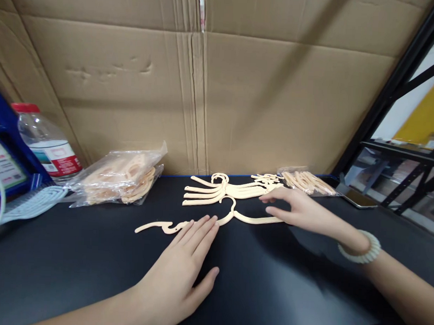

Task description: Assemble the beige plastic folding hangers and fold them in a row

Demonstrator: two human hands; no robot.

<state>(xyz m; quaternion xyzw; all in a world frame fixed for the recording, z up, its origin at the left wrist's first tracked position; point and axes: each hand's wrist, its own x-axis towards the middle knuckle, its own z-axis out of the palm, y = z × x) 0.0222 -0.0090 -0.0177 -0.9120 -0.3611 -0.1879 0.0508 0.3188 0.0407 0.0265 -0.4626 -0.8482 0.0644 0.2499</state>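
A cream plastic hanger (254, 219) lies across the black table, its hook pointing away. My left hand (179, 268) is flat, fingers stretched out, its fingertips over the hanger's left arm. Left of those fingertips is a curved cream piece (153, 226); whether it joins the hanger is hidden. Above the hanger's right arm my right hand (290, 208) hovers with thumb and fingers apart, nothing visible between them. Behind the hanger, several more cream hangers (206, 195) are stacked with their hooks together. Small cream pieces (264, 179) lie at the stack's right end.
Clear bags of cream parts stand at the back left (119, 175) and back right (307, 182). At the left are a red-capped bottle (47, 143) and a pale hairbrush (38, 203). A phone-like slab (357, 197) lies at the right. Cardboard (134, 92) walls the table's back.
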